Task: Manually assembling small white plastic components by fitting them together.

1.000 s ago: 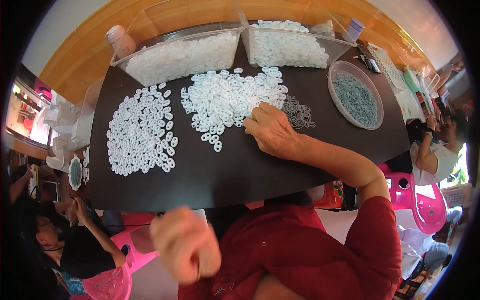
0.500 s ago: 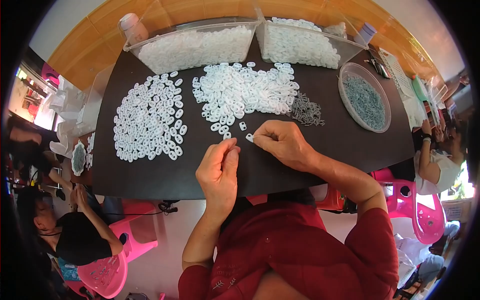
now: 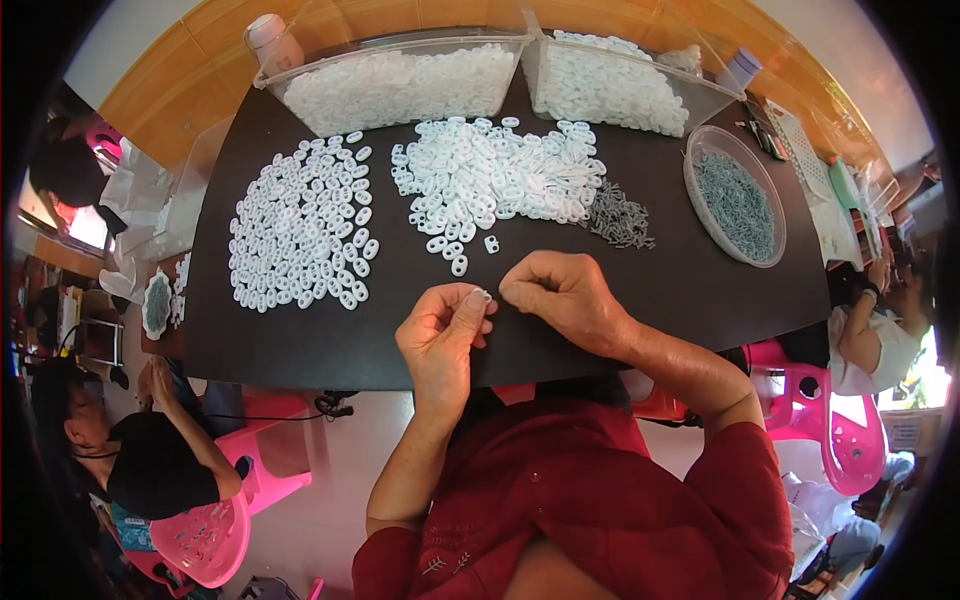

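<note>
My left hand [image 3: 440, 330] is closed in a pinch, and a small white plastic piece [image 3: 486, 295] shows at the tip of its thumb. Just to its right, my right hand [image 3: 570, 298] has its fingers pressed together; whatever they hold is hidden. The fingertips of both hands almost meet above the near part of the table. Beyond them lies a heap of white oval pieces [image 3: 485, 172] with two holes each. A few loose white pieces [image 3: 459, 265] lie closest to my fingers. Right of the heap is a small pile of grey pins or screws [image 3: 622, 218].
More white ovals [image 3: 300, 225] are spread flat at the left. Two clear bins [image 3: 400, 85] of white pieces line the back. A round clear tub [image 3: 777, 235] with small grey parts stands right. Other people sit on both sides, near pink chairs [image 3: 265, 450].
The white piece that was at my right fingertips now shows in my left hand's pinch. My right hand has drawn slightly nearer to me. The view has shifted a little.
</note>
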`<state>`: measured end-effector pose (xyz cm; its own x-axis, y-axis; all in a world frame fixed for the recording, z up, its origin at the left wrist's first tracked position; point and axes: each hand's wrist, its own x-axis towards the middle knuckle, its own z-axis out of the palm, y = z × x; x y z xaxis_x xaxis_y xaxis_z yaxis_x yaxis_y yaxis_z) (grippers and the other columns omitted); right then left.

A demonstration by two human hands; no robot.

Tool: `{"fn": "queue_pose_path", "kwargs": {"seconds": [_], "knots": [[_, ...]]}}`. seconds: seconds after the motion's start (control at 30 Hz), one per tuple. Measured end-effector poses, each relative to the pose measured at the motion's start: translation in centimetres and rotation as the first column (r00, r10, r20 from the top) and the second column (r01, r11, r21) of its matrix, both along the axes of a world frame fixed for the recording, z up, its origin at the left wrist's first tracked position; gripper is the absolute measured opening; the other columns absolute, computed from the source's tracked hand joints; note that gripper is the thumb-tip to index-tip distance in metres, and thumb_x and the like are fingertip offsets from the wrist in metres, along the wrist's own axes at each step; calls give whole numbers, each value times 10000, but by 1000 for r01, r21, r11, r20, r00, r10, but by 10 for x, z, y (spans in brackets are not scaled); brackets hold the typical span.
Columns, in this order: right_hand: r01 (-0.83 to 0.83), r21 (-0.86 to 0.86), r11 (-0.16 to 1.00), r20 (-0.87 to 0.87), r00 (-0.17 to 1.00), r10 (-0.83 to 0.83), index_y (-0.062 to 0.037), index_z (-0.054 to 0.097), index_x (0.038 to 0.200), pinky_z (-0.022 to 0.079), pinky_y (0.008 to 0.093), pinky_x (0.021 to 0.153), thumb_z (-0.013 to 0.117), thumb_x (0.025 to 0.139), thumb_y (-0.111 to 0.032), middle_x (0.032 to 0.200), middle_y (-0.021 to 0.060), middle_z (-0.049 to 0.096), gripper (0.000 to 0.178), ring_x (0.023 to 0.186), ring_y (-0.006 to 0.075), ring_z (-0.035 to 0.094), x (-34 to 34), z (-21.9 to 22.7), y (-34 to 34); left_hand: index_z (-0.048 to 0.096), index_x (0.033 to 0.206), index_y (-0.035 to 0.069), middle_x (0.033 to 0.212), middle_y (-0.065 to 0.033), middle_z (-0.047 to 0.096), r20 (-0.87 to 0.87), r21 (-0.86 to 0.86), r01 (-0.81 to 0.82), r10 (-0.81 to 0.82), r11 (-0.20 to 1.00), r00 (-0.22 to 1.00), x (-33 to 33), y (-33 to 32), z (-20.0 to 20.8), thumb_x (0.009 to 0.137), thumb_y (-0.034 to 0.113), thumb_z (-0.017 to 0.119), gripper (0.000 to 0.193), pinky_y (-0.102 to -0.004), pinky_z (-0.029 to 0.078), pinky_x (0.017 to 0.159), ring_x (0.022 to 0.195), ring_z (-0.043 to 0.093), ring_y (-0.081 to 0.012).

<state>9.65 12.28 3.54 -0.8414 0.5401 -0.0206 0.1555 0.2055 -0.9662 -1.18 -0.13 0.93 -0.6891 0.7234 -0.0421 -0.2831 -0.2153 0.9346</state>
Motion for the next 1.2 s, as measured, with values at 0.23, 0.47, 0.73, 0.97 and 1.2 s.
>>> {"fn": "queue_pose_path", "kwargs": {"seconds": [0.23,0.47,0.73,0.97,1.2], "knots": [[77,737,672,-122,992,19,-58,664,933,447,337,612,654,768,-53,735,74,545,165,699,225,540,-20,-21,12,614,913,-28,745,-81,618,14,39,-57,57,998,998,-13,-12,-3,875,68,612,103,-215,423,507,579,541,-100],[-15,914,405,-49,988,148,-85,661,920,420,342,572,671,709,-38,719,69,495,216,682,233,498,-42,-28,14,618,904,-29,741,-74,612,124,26,-56,52,998,991,-16,-11,-3,871,74,619,108,-222,419,505,572,534,-100],[31,889,456,-59,997,46,-55,631,888,429,347,574,679,696,-16,720,74,516,202,674,235,506,-12,-19,15,620,903,-22,729,-66,606,98,-2,-24,25,1000,995,-10,-4,4,867,76,622,105,-210,403,509,567,516,-95],[235,887,397,-164,965,-205,-39,634,845,445,361,591,686,699,-2,721,90,545,159,690,264,532,42,-17,32,612,872,-26,719,-82,615,53,14,70,-71,997,996,-1,3,3,864,88,628,116,-213,401,516,563,510,-98],[233,916,328,-82,906,-414,-48,642,841,442,369,616,678,706,1,722,82,551,148,715,278,544,74,-20,54,619,868,-35,717,-89,621,9,-8,86,-86,996,996,7,11,0,861,82,634,118,-210,395,511,547,505,-98]]}}
